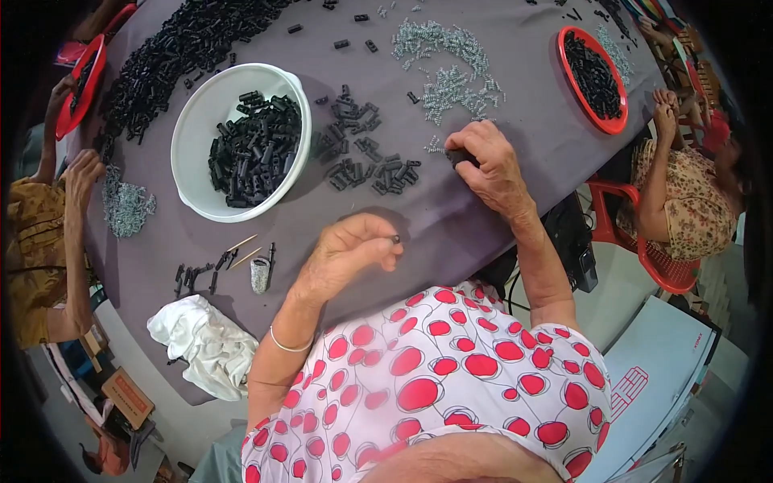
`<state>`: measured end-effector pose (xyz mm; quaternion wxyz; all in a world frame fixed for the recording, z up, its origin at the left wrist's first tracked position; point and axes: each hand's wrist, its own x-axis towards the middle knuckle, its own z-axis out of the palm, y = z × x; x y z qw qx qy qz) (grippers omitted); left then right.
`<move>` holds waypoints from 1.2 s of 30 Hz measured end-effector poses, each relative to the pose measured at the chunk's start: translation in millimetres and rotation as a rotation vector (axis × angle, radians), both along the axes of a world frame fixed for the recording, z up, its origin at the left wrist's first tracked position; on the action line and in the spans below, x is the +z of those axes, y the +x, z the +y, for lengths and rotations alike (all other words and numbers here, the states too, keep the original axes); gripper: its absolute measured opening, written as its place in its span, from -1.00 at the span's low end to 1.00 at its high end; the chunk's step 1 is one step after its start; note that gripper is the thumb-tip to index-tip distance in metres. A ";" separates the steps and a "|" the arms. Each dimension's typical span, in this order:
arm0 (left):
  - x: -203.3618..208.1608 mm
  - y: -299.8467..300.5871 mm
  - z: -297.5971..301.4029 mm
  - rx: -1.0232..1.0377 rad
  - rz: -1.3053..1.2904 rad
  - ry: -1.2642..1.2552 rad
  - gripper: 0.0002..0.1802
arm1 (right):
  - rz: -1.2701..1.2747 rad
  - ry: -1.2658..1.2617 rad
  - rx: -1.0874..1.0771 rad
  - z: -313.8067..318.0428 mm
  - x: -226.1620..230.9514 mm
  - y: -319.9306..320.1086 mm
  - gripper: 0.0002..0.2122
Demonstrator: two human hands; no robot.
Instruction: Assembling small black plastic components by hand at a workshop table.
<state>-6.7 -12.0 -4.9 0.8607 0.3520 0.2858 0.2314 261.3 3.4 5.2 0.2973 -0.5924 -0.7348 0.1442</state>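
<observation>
My left hand point(350, 253) is over the near part of the table, its thumb and fingers pinched on a small black plastic piece point(395, 239). Farther right, my right hand point(495, 169) is closed around a dark piece point(459, 157), mostly hidden by the fingers. Just beyond that hand lie scattered small metal springs point(451, 87). Loose black plastic cylinders point(390, 175) lie in clusters between my hands and the bowl. The white bowl point(187, 165) at left holds many more black cylinders point(258, 149).
A long heap of black parts point(193, 40) covers the far left. Near the left edge are slim black pieces point(193, 274), wooden sticks point(243, 251), a small silvery container point(259, 275) and a white cloth point(205, 346). A red tray point(618, 125) stands at right. Other people sit at both sides.
</observation>
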 end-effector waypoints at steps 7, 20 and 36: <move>-0.8 0.1 1.0 0.002 -0.049 -0.030 -0.86 | -0.048 -0.040 0.073 -1.8 4.4 2.5 -0.76; -1.0 3.3 -2.1 0.157 -0.002 -0.125 -0.78 | 0.402 -0.136 0.120 -15.5 26.1 -20.6 -0.75; -2.4 13.2 -15.4 0.204 0.031 0.173 -0.81 | 0.120 -0.150 0.337 -28.8 44.4 -55.7 -0.76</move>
